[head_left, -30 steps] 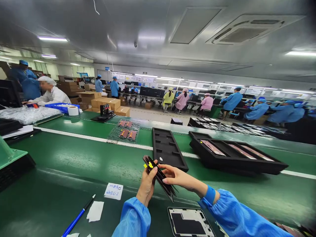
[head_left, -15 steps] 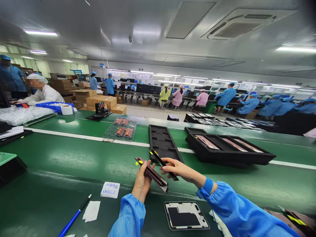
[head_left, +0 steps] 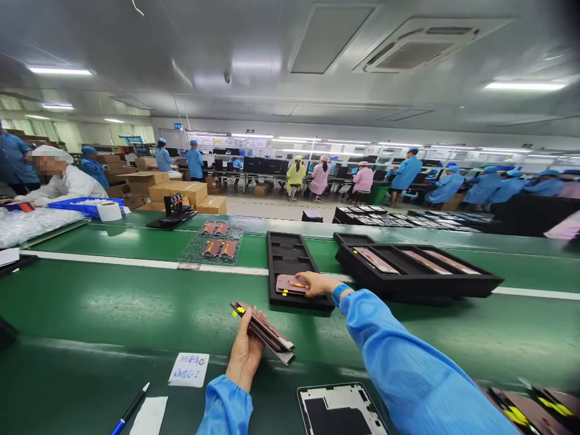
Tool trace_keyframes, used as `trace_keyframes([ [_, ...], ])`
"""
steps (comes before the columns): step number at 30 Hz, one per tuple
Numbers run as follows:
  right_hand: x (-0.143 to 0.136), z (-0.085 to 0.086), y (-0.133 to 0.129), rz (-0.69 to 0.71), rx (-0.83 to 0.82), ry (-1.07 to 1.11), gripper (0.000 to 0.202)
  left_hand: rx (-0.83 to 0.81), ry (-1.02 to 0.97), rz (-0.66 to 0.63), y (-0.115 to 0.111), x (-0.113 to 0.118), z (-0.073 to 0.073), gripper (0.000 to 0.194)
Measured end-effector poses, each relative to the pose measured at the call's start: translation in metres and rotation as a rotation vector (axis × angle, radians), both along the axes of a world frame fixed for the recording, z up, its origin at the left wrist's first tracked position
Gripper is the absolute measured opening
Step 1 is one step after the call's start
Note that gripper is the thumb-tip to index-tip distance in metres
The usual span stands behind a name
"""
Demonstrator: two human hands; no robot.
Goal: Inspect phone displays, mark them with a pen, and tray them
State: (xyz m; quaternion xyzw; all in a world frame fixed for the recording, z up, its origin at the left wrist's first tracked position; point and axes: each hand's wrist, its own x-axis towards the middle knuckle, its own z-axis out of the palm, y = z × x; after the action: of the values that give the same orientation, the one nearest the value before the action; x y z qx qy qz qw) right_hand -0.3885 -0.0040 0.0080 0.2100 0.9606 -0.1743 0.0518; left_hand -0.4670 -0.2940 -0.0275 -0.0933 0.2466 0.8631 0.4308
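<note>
My left hand is closed round a small stack of thin pinkish-brown panels with yellow tabs, held tilted above the green bench. My right hand reaches forward to the long black tray. Its fingers grip the right side of a single pinkish-brown panel, which lies flat in the tray's nearest compartment. An orange strip and yellow tabs show on that panel. Below my hands, a white-and-black flat plate rests on the bench, partly cut off by the frame.
Right of the tray stand stacked black trays with several panels. A clear blister sheet with brown parts lies behind on the left. Nearby are a handwritten note, a pen and more panels. Co-workers sit and stand beyond.
My right hand has moved forward from beside the stack, carrying one panel into the black tray's near compartment. My left hand has lowered slightly to the left with the stack.
</note>
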Motion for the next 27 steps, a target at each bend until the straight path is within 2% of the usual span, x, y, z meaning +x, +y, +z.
trace_keyframes([
  [4,-0.005,-0.001,0.012,0.029,-0.015,-0.049,0.04,0.005,0.008,-0.016,-0.001,-0.001,-0.003,0.02],
  [8,-0.008,0.007,0.006,0.015,-0.064,-0.02,0.043,0.014,0.03,-0.025,-0.003,0.003,-0.001,0.024],
  [10,-0.01,0.013,-0.009,0.016,-0.116,0.025,0.046,0.014,0.052,-0.014,-0.003,0.005,0.001,0.025],
  [13,-0.011,0.018,-0.052,0.093,-0.273,0.066,0.047,-0.018,0.082,0.034,0.001,0.007,0.0,0.029],
  [16,-0.009,0.015,-0.103,0.237,-0.482,0.017,0.052,-0.051,0.123,0.085,0.004,0.008,-0.002,0.033],
  [19,-0.005,0.01,-0.136,0.276,-0.601,0.022,0.059,-0.052,0.175,0.107,0.004,0.009,-0.004,0.035],
  [22,-0.003,0.012,-0.143,0.246,-0.693,0.022,0.063,-0.039,0.2,0.093,0.002,0.008,-0.003,0.038],
  [27,0.001,0.018,-0.131,0.182,-0.739,-0.005,0.062,-0.03,0.159,0.062,0.003,0.004,-0.005,0.032],
])
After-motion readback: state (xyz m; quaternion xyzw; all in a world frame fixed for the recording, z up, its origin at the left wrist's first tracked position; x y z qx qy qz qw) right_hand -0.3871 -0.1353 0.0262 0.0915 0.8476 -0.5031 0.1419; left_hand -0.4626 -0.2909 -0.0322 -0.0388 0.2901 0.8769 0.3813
